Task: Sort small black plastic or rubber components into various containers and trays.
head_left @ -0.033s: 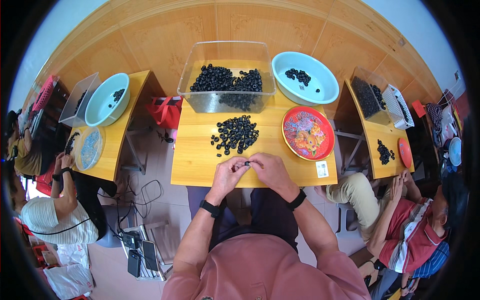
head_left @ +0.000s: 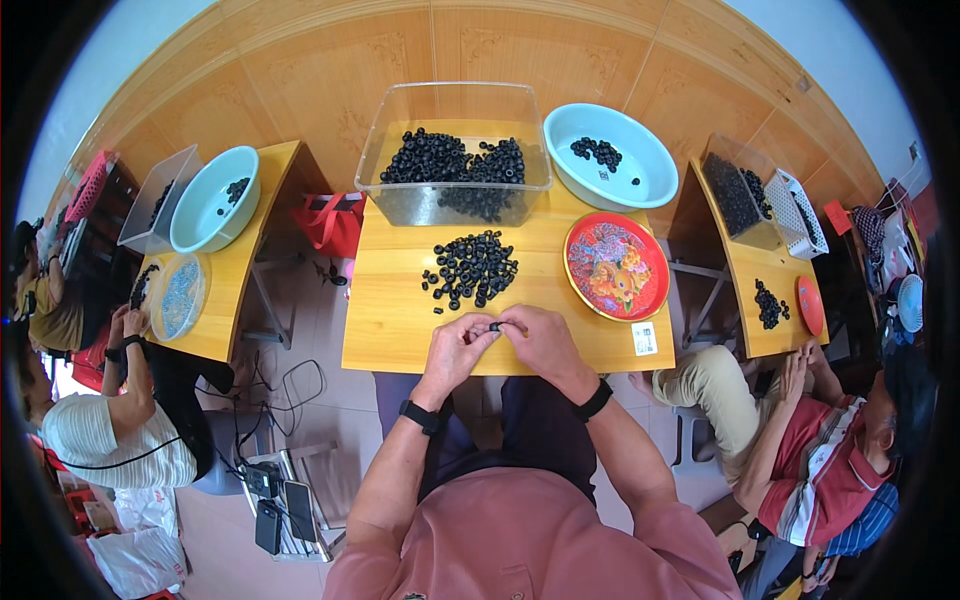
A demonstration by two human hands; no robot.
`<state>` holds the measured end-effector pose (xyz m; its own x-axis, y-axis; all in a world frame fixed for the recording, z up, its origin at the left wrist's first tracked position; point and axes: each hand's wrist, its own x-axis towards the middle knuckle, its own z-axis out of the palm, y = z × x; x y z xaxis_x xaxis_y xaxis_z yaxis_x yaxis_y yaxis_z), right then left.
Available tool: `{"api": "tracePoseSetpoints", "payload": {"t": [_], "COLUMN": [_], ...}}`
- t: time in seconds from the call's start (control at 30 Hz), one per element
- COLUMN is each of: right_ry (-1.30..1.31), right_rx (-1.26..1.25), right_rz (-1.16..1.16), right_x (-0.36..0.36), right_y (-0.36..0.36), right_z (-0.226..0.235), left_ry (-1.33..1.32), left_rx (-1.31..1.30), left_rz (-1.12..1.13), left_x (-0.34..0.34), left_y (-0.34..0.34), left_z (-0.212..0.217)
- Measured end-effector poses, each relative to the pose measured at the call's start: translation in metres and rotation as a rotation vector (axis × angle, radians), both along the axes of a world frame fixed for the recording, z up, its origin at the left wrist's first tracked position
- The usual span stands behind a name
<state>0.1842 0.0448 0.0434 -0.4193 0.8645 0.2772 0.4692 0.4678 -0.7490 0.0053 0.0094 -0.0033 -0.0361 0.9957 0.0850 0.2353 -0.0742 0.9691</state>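
Note:
Just above the table's near edge, my left hand (head_left: 457,347) and my right hand (head_left: 546,343) meet fingertip to fingertip. Between them they pinch a small black ring-shaped piece (head_left: 495,326); the fingers cover part of it. A loose pile of similar black pieces (head_left: 476,266) lies on the yellow table (head_left: 390,330) beyond my hands. Past that pile stands a clear plastic bin (head_left: 376,190) holding many more. To the right, a round red tray (head_left: 657,272) with a flower pattern has small shiny bits scattered over it, too fine to make out.
A light blue basin (head_left: 664,180) with some black pieces stands at the back right. A white label (head_left: 645,338) sits at the table's right corner. People work at tables on both sides. Left of me, a stool (head_left: 300,530) carries phones and cables; a red bag (head_left: 330,222) hangs beside the table.

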Motion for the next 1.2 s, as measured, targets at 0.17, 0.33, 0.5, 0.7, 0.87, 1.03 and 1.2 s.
{"api": "tracePoseSetpoints", "payload": {"t": [0.17, 0.33, 0.5, 0.7, 0.87, 1.03, 1.2], "right_ry": [0.016, 0.014, 0.010, 0.003, -0.009, -0.038, -0.090], "right_rx": [0.015, 0.069, 0.121, 0.147, 0.180, 0.136, 0.011], "right_rz": [-0.040, -0.023, 0.016, 0.024, 0.021, 0.024, 0.011], "right_x": [0.001, 0.001, 0.002, 0.001, 0.003, 0.002, -0.001], "right_y": [0.001, 0.001, 0.000, -0.001, 0.000, 0.003, 0.009], "right_z": [-0.003, -0.006, -0.005, -0.005, -0.008, -0.007, -0.002], "left_ry": [-0.036, -0.032, -0.033, -0.039, -0.003, -0.012, -0.039], "left_rx": [-0.018, -0.017, -0.021, -0.002, -0.078, -0.065, -0.078], "left_rz": [-0.017, -0.018, -0.033, -0.023, -0.065, -0.074, -0.096], "left_x": [0.000, -0.001, -0.001, -0.001, 0.000, -0.002, -0.005], "left_y": [0.001, 0.001, 0.001, 0.001, 0.001, 0.001, 0.002], "left_z": [-0.003, -0.004, -0.002, -0.005, 0.006, 0.005, -0.003]}}
